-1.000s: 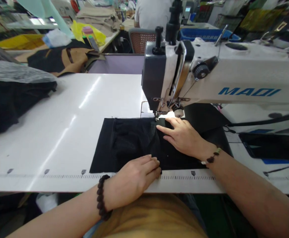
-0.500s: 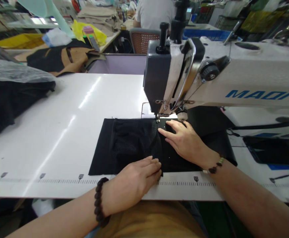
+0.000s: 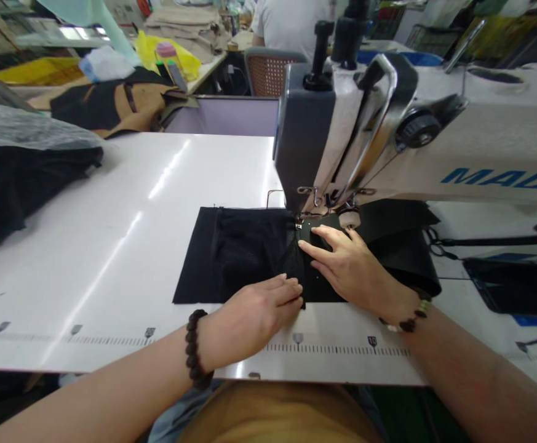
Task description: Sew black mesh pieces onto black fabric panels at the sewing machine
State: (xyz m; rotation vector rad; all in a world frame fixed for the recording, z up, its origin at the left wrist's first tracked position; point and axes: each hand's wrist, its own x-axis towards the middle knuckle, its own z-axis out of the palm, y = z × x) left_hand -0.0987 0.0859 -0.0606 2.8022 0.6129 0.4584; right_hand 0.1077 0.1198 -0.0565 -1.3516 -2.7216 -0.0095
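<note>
A black fabric piece [image 3: 194, 258] with a black mesh panel [image 3: 254, 246] lies flat under the presser foot [image 3: 299, 223] of a white and dark grey sewing machine [image 3: 307, 129]. My left hand [image 3: 256, 317] rests on the front edge of the mesh, fingers lying flat and close together; its thumb is hidden. Just right of the presser foot, my right hand [image 3: 354, 264] presses on the black material with fingers spread. That material continues to the right beneath the machine arm as a curled black sheet [image 3: 401, 246]. Both wrists wear beaded bracelets.
A dark phone [image 3: 517, 286] and a black strap [image 3: 494, 240] lie at the right. Black cloth [image 3: 14, 184] is heaped at the left. Behind the white table [image 3: 111, 184] are tan and black pieces [image 3: 115, 101], a chair [image 3: 272, 71] and a seated person [image 3: 291, 31].
The fabric has moved away from the table's front edge, and both hands have moved forward with it. The camera view has shifted slightly, so the machine looks nearer.
</note>
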